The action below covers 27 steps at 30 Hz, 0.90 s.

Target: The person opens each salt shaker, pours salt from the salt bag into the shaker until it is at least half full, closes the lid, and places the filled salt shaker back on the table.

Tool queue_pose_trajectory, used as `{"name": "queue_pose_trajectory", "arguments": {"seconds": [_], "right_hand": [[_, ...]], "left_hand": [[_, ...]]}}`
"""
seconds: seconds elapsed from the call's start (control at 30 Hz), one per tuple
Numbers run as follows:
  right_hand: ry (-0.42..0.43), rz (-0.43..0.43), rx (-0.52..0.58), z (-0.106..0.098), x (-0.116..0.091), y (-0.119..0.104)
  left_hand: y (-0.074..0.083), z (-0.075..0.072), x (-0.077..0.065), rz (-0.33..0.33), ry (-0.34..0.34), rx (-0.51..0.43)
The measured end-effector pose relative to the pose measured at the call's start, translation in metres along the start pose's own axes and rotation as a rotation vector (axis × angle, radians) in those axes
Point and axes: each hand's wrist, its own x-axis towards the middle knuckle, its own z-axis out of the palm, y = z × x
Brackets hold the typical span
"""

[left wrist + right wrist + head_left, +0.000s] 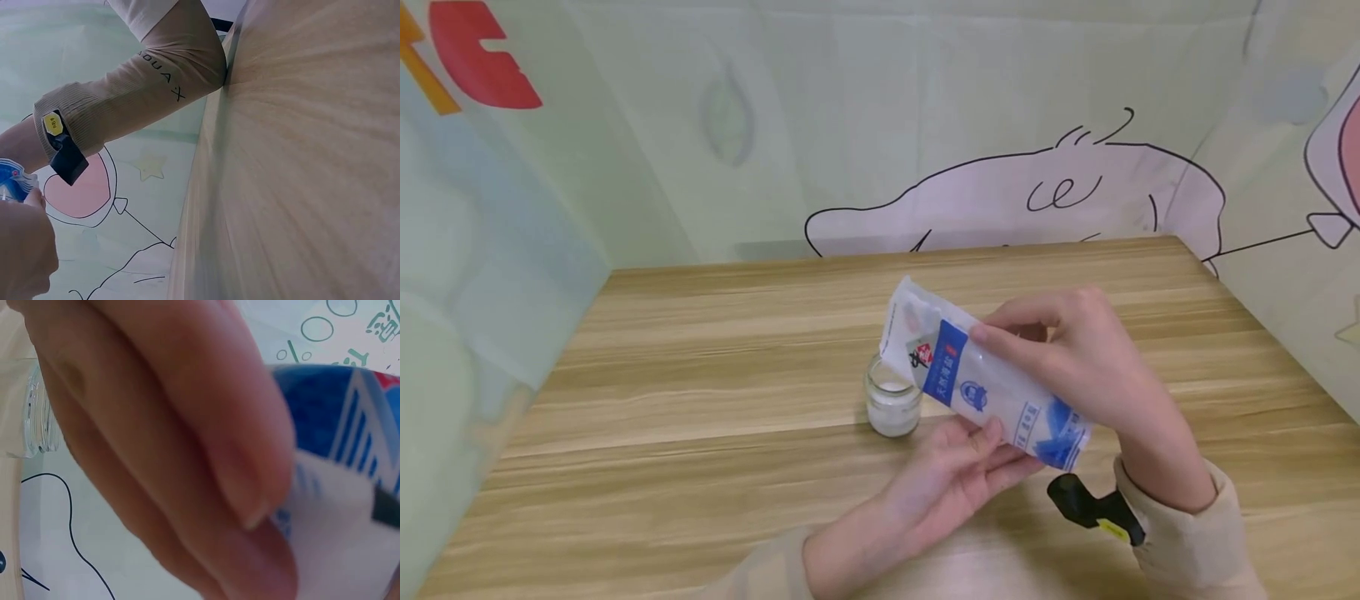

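A white and blue bag of sea salt [1000, 387] is tilted over a small glass jar [892, 404], its upper left end just above the rim. White contents show inside the jar. From below, my left hand [951, 475] holds the bag, thumb on the front and fingers beneath it. My right hand [1075, 358] grips the bag's upper edge. In the right wrist view, the fingers [162, 437] lie close against the bag [337, 419], and the jar [40, 415] appears at the left edge. In the left wrist view only a corner of the bag [15, 178] is visible.
The jar stands on a wood-grain table [700, 400]. Behind and at both sides hangs a printed backdrop [850, 108] with cartoon drawings. A black device with a yellow label [1097, 508] is strapped at the right sleeve.
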Motion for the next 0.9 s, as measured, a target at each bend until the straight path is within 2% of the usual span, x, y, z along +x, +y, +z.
{"name": "queue_pose_trajectory", "arguments": {"seconds": [0.33,0.6,0.9], "right_hand": [[-0.048,0.027,-0.006,-0.0001,0.0019,0.0024],[-0.116,0.026,0.03,-0.0056,0.0065,0.0029],[-0.129,0.024,0.011,-0.0072,0.0091,0.0009]], "left_hand": [[-0.0017,0.0004,0.0014,-0.002,-0.003,-0.013],[-0.0014,0.0039,0.0027,-0.002,-0.02,-0.031],[-0.0012,0.0088,0.003,0.027,-0.004,-0.034]]}}
